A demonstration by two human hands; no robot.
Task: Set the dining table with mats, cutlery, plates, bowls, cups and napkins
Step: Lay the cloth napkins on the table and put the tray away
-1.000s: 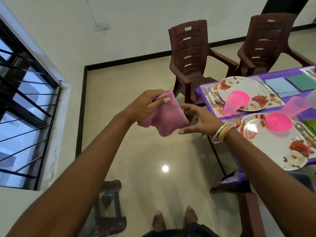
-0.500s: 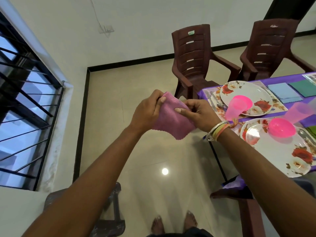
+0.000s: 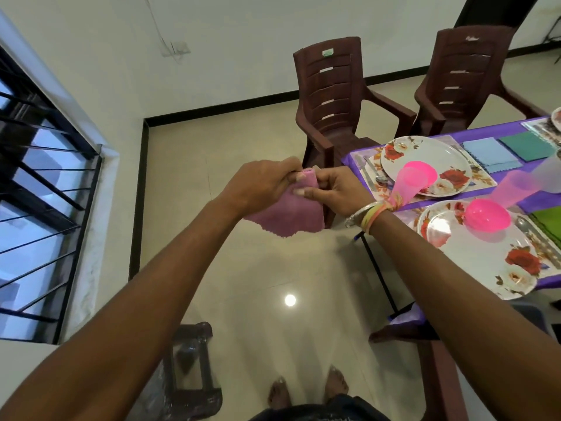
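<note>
Drawn closer together now, left hand [image 3: 261,186] and right hand [image 3: 334,191] pinch the rolled top of the pink scallop-edged cloth napkin [image 3: 291,215], which hangs below them, left of the purple-clothed dining table [image 3: 485,130].

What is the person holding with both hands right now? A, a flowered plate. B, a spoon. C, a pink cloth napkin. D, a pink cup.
C: the left hand and the right hand both pinch the top edge of the pink napkin, which hangs in the air over the floor, beside the table.
</note>
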